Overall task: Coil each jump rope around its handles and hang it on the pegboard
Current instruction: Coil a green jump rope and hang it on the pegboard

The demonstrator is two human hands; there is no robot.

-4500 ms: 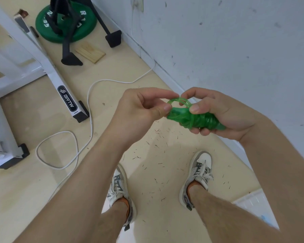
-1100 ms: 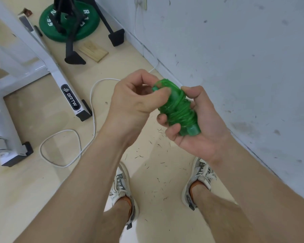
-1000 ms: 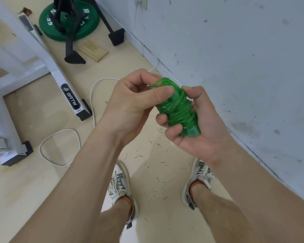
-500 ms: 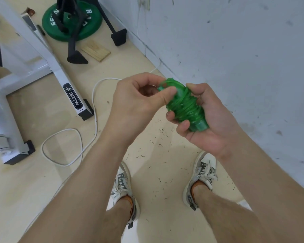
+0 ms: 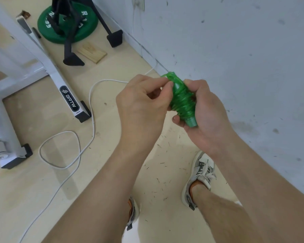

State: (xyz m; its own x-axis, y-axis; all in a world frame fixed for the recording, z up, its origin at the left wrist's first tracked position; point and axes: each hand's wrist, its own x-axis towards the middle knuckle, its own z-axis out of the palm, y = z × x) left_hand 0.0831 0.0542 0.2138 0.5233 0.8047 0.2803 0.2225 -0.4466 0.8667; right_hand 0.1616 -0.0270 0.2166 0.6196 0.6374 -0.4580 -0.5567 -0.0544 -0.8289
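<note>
While the right hand curls its fingers round the coiled green rope at frame centre, the left hand pinches the bundle's upper end between thumb and fingertips. Upper left lies a green weight plate; a white cable loops at left.

Scuffed white wall, pale wood floor. White frame at left — green plate and wood block behind it, cable looping beside its foot.

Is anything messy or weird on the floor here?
Yes. Little dark bits are scattered over the floor near the shoes, like unswept litter, and a white cable sprawls in loose loops across it.
</note>
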